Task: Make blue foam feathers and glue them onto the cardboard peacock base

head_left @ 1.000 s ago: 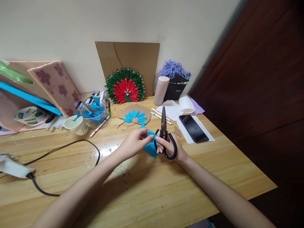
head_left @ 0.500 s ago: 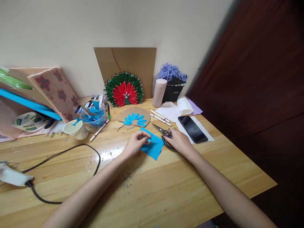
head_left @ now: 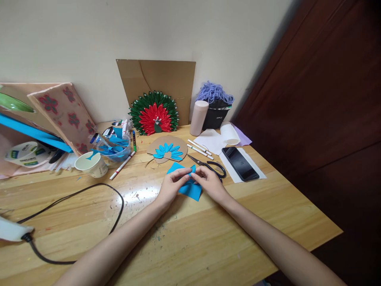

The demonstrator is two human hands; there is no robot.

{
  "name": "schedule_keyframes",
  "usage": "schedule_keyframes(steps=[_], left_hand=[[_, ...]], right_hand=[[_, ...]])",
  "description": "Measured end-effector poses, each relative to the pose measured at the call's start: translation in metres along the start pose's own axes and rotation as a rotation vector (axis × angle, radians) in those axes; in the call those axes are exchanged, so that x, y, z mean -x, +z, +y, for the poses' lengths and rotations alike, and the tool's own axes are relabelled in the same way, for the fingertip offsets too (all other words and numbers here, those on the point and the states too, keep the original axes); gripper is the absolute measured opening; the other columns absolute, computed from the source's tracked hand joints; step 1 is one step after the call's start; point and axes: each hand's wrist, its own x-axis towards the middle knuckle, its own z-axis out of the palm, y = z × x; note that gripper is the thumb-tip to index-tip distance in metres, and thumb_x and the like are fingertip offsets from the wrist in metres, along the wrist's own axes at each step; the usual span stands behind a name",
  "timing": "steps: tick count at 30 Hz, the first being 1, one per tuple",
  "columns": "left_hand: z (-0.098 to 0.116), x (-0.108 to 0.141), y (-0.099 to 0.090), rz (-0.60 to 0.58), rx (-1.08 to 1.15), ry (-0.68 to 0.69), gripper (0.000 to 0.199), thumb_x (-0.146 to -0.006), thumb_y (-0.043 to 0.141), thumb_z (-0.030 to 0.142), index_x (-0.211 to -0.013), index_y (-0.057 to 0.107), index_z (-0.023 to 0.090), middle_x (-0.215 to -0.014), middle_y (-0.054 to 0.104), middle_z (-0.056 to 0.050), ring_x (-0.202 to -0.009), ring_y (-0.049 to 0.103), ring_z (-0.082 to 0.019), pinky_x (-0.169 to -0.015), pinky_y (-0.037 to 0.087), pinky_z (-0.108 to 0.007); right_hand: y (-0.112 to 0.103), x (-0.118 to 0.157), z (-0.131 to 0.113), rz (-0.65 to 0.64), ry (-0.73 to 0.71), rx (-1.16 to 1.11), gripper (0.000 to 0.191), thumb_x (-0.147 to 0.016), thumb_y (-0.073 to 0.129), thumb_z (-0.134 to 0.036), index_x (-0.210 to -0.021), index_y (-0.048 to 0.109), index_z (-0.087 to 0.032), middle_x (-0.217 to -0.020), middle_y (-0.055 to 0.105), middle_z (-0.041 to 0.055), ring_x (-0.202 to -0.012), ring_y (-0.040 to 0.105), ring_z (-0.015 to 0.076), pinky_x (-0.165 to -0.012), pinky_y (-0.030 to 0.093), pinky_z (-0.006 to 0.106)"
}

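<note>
My left hand (head_left: 172,186) and my right hand (head_left: 212,186) meet over the desk, fingertips pinching a small blue petal-like piece (head_left: 193,169) between them. Its material is hard to make out, and the fingers cover part of it. Beneath the hands lies a blue sheet (head_left: 192,192), partly hidden by them. Black-handled scissors (head_left: 218,168) rest on the desk just beyond my right hand. Farther back is a round cardboard piece (head_left: 157,142) with a fan of blue petals (head_left: 168,151) on it.
A paper cup (head_left: 94,167), a plastic bowl of blue scraps (head_left: 114,150) and a white marker (head_left: 122,166) stand or lie left. At right are a phone (head_left: 241,163) and a pink bottle (head_left: 199,118). A black cord (head_left: 122,198) loops near my left forearm.
My right hand has let go of the scissors, which now lie on the desk. It has moved left to join my left hand at the small blue piece.
</note>
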Motion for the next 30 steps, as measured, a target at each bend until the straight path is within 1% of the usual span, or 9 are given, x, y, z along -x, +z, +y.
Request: schedule_keyframes(steps=[2, 5, 7, 10, 13, 16, 19, 23, 30], left_hand=[[-0.002, 0.001, 0.002, -0.014, 0.057, -0.022, 0.034, -0.072, 0.067, 0.033, -0.102, 0.065, 0.016, -0.109, 0.064, -0.010, -0.103, 0.058, -0.022, -0.089, 0.044, -0.033], [-0.003, 0.003, 0.004, -0.042, 0.089, -0.025, 0.033, -0.072, 0.067, 0.034, -0.098, 0.064, 0.014, -0.103, 0.066, -0.010, -0.097, 0.060, -0.020, -0.089, 0.044, -0.032], [-0.005, 0.003, 0.006, -0.016, 0.080, -0.003, 0.034, -0.070, 0.069, 0.034, -0.095, 0.060, 0.013, -0.098, 0.065, -0.009, -0.089, 0.062, -0.018, -0.083, 0.047, -0.032], [-0.007, 0.005, 0.008, 0.008, 0.015, 0.019, 0.035, -0.070, 0.068, 0.037, -0.093, 0.054, 0.014, -0.090, 0.062, -0.006, -0.076, 0.062, -0.015, -0.072, 0.050, -0.030], [-0.009, 0.006, 0.010, -0.051, -0.115, 0.026, 0.026, -0.078, 0.058, 0.040, -0.082, 0.053, 0.015, -0.078, 0.060, -0.003, -0.076, 0.061, -0.016, -0.072, 0.050, -0.029], [-0.011, 0.008, 0.010, -0.075, -0.203, 0.044, 0.026, -0.082, 0.052, 0.041, -0.074, 0.049, 0.017, -0.073, 0.060, -0.002, -0.076, 0.061, -0.017, -0.072, 0.049, -0.030], [-0.011, 0.008, 0.009, -0.090, -0.239, 0.047, 0.025, -0.083, 0.050, 0.040, -0.073, 0.050, 0.017, -0.073, 0.062, -0.003, -0.075, 0.061, -0.017, -0.072, 0.049, -0.030], [-0.011, 0.008, 0.009, -0.139, -0.242, 0.045, 0.026, -0.083, 0.051, 0.038, -0.081, 0.059, 0.014, -0.078, 0.065, -0.006, -0.076, 0.061, -0.018, -0.073, 0.048, -0.030], [-0.009, 0.008, 0.007, -0.156, -0.136, -0.039, 0.029, -0.081, 0.052, 0.039, -0.079, 0.064, 0.013, -0.075, 0.068, -0.006, -0.071, 0.062, -0.017, -0.072, 0.049, -0.029]], right_hand=[[-0.002, -0.004, 0.004, 0.039, 0.043, -0.122, 0.029, -0.071, 0.064, -0.044, -0.075, 0.053, -0.017, -0.071, 0.057, 0.0003, -0.068, 0.058, 0.0150, -0.066, 0.051, 0.029], [-0.012, -0.007, 0.003, 0.066, 0.060, -0.186, 0.030, -0.065, 0.071, -0.040, -0.075, 0.055, -0.017, -0.070, 0.059, 0.0001, -0.066, 0.060, 0.0144, -0.068, 0.051, 0.030], [-0.019, -0.007, -0.001, 0.036, 0.054, -0.160, 0.028, -0.065, 0.071, -0.038, -0.076, 0.057, -0.016, -0.071, 0.061, 0.0006, -0.065, 0.060, 0.0145, -0.066, 0.051, 0.030], [-0.024, -0.004, -0.007, -0.072, 0.032, -0.062, 0.024, -0.066, 0.070, -0.035, -0.077, 0.062, -0.015, -0.073, 0.065, 0.0023, -0.068, 0.062, 0.0157, -0.067, 0.051, 0.030], [-0.024, 0.000, -0.009, -0.133, -0.007, 0.009, 0.023, -0.068, 0.068, -0.033, -0.081, 0.065, -0.015, -0.078, 0.067, 0.0046, -0.073, 0.063, 0.0174, -0.068, 0.051, 0.031], [-0.022, 0.002, -0.008, -0.115, -0.038, 0.073, 0.021, -0.071, 0.067, -0.033, -0.082, 0.066, -0.015, -0.078, 0.068, 0.0056, -0.073, 0.064, 0.0188, -0.068, 0.051, 0.032], [-0.023, 0.003, -0.010, -0.089, -0.135, 0.178, 0.017, -0.076, 0.061, -0.031, -0.082, 0.069, -0.017, -0.081, 0.068, 0.0059, -0.076, 0.063, 0.0188, -0.068, 0.050, 0.031], [-0.024, 0.004, -0.014, -0.122, -0.288, 0.318, 0.015, -0.080, 0.057, -0.023, -0.084, 0.070, -0.019, -0.081, 0.067, 0.0051, -0.076, 0.061, 0.0171, -0.068, 0.047, 0.029], [-0.022, 0.006, -0.014, -0.104, -0.397, 0.421, 0.011, -0.080, 0.057, -0.023, -0.083, 0.066, -0.018, -0.075, 0.065, 0.0043, -0.068, 0.059, 0.0158, -0.065, 0.047, 0.030]])
